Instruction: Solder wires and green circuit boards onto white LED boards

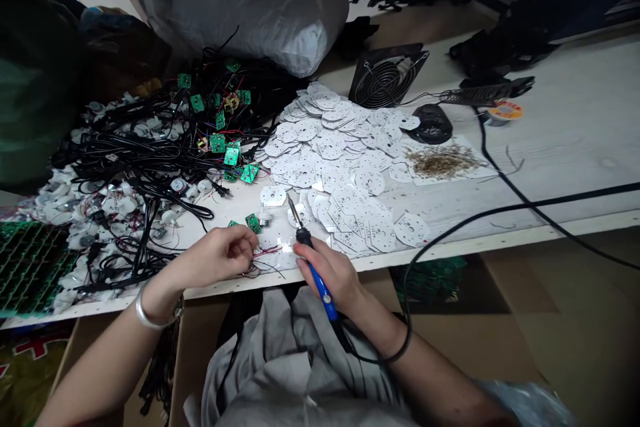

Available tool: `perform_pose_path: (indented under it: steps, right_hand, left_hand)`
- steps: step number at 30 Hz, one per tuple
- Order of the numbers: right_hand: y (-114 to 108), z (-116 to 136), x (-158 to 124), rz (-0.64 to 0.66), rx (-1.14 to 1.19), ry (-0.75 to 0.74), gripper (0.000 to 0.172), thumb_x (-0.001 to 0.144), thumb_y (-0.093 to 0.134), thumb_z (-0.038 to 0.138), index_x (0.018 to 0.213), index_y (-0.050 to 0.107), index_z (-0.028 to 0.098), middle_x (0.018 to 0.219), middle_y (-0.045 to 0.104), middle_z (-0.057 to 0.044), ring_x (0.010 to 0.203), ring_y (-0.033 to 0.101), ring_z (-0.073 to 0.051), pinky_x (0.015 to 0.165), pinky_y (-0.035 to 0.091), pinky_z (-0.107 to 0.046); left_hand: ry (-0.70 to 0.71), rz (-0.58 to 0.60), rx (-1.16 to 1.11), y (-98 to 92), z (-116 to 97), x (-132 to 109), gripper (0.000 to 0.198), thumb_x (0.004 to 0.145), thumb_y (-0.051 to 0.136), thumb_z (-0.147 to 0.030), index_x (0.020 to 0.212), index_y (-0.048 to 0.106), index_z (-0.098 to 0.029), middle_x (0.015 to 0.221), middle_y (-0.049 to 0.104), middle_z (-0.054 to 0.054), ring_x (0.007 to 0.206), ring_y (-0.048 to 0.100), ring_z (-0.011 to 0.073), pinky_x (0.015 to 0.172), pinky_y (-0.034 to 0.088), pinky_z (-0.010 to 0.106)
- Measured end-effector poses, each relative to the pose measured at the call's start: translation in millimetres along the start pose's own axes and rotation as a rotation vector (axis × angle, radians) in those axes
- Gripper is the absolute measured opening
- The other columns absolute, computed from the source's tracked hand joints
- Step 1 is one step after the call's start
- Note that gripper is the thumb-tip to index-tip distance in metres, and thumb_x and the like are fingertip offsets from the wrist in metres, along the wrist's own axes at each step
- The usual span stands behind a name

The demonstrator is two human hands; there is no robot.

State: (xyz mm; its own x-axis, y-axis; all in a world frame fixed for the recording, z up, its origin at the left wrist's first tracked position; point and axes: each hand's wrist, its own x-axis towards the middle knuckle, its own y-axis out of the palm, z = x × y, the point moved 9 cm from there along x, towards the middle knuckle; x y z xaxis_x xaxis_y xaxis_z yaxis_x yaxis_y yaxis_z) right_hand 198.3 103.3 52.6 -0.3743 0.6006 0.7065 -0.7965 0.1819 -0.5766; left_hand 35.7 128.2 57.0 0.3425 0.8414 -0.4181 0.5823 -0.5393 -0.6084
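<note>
White board [281,247] at desk [575,147] front edge, red wires [265,251] running from it to left hand [215,257]. Left fingers [245,247] closed, pinching wires. Soldering iron [316,278] in right hand [327,271], right fingers [303,248] closed on blue handle [325,297]; long axis slants up-left, tip [292,211] just beyond board. Right hand slightly nearer board, wrist low. Green boards [253,223] just past left fingers; pile of white discs [325,147] farther out.
</note>
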Motion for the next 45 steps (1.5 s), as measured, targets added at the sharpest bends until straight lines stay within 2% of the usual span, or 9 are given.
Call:
perform_pose_path:
  steps: [5,9,12,19,21,28,31,38,45]
  right_hand:
    - [1,0,0,0.005,-0.028,0.001,0.017,0.092,0.050,0.017,0.107,0.059,0.016,0.085,0.068,-0.008,0.070,0.067,-0.015,0.057,0.055,-0.022]
    - [0,1,0,-0.010,-0.032,-0.010,0.017,0.091,0.050,0.016,0.106,0.058,0.015,0.083,0.067,-0.008,0.066,0.066,-0.015,0.055,0.053,-0.022]
    - [-1,2,2,-0.001,-0.036,-0.011,0.016,0.092,0.049,0.016,0.105,0.059,0.015,0.081,0.066,-0.008,0.064,0.065,-0.014,0.053,0.051,-0.022]
    - [-2,2,2,-0.010,-0.016,-0.008,0.016,0.091,0.050,0.015,0.105,0.058,0.013,0.083,0.067,-0.009,0.068,0.066,-0.015,0.057,0.052,-0.022]
    - [-1,2,2,-0.008,-0.013,-0.011,0.017,0.091,0.050,0.015,0.107,0.057,0.013,0.084,0.067,-0.009,0.068,0.066,-0.015,0.057,0.053,-0.022]
    - [1,1,2,0.019,-0.024,0.010,0.016,0.093,0.047,0.017,0.106,0.056,0.015,0.083,0.067,-0.008,0.067,0.067,-0.015,0.055,0.053,-0.022]
    - [0,1,3,0.019,-0.011,0.004,0.016,0.093,0.047,0.016,0.107,0.055,0.015,0.083,0.067,-0.008,0.067,0.067,-0.015,0.055,0.052,-0.022]
    - [1,-1,1,0.017,0.001,0.014,0.018,0.092,0.049,0.016,0.109,0.055,0.015,0.085,0.067,-0.009,0.070,0.067,-0.015,0.057,0.054,-0.022]
    - [2,-3,-1,0.031,0.031,0.046,0.019,0.091,0.051,0.015,0.110,0.055,0.016,0.086,0.069,-0.008,0.071,0.068,-0.015,0.060,0.056,-0.023]
  left_hand:
    - [0.005,0.123,0.185,7.4,-9,6,0.024,0.080,0.056,-0.031,0.098,0.064,-0.016,0.067,0.057,-0.002,0.060,0.052,0.0112,0.056,0.040,0.021]
    - [0.055,0.088,0.617,17.7,-24,3,0.013,0.080,0.055,-0.018,0.087,0.066,-0.019,0.083,0.064,0.003,0.074,0.060,0.0160,0.065,0.043,0.024]
    - [0.030,0.030,0.735,17.9,-28,5,0.014,0.078,0.052,-0.013,0.083,0.064,-0.019,0.087,0.063,0.005,0.077,0.060,0.0177,0.063,0.042,0.026]
    - [-0.022,-0.036,0.210,3.1,-13,19,0.017,0.080,0.055,-0.019,0.096,0.063,-0.018,0.066,0.062,-0.004,0.058,0.054,0.0106,0.057,0.039,0.021]
    - [0.004,-0.103,0.218,-2.2,-13,18,0.019,0.085,0.054,-0.025,0.100,0.065,-0.020,0.071,0.067,-0.002,0.062,0.057,0.0111,0.060,0.040,0.022]
    - [0.072,-0.291,0.949,6.7,-42,16,0.017,0.085,0.055,-0.018,0.076,0.070,-0.017,0.078,0.069,0.009,0.081,0.063,0.0261,0.071,0.043,0.038]
    - [0.150,-0.387,1.067,20.2,-55,16,0.017,0.082,0.055,-0.009,0.072,0.068,-0.015,0.075,0.068,0.010,0.077,0.063,0.0259,0.071,0.044,0.040]
    - [0.324,-0.386,0.884,37.0,-46,11,0.014,0.087,0.057,-0.018,0.084,0.071,-0.017,0.073,0.068,0.005,0.072,0.063,0.0218,0.067,0.045,0.036]
    - [0.358,-0.583,0.190,14.9,-27,-3,0.014,0.089,0.057,-0.022,0.093,0.069,-0.017,0.078,0.071,0.003,0.071,0.064,0.0126,0.067,0.050,0.023]
